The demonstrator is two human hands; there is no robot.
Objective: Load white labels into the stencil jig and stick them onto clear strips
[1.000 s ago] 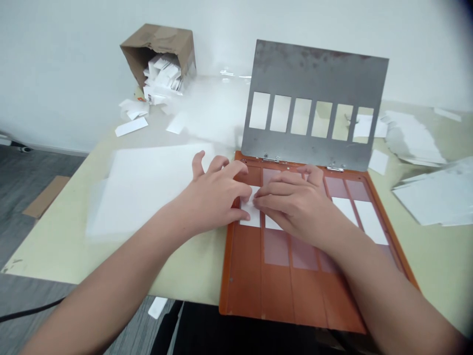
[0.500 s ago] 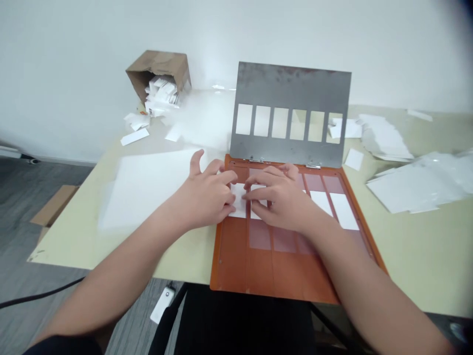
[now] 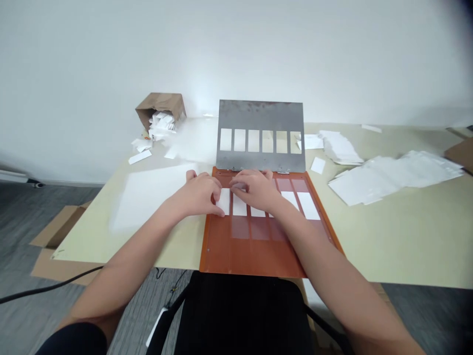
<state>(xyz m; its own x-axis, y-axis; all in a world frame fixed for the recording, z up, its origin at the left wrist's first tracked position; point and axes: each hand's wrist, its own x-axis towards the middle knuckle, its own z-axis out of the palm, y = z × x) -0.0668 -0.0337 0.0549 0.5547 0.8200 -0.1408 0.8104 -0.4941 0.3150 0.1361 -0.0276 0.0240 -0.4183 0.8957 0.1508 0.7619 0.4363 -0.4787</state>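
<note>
White rectangular cards (image 3: 309,206) seem laid in one full row on the flat orange board (image 3: 254,259), its grey metal flap (image 3: 260,114) raised, the left hand (image 3: 197,195), fingers parted, touching the leftmost card (image 3: 224,202), the right hand's (image 3: 257,191) grip unclear.

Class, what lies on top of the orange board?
A row of white cards is visible. The left hand covers part of the leftmost card; the right hand and forearm hide other parts.

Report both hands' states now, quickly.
Left hand: partly open, at the leftmost white card.
Right hand: curled; whether it holds anything cannot be told.
</note>
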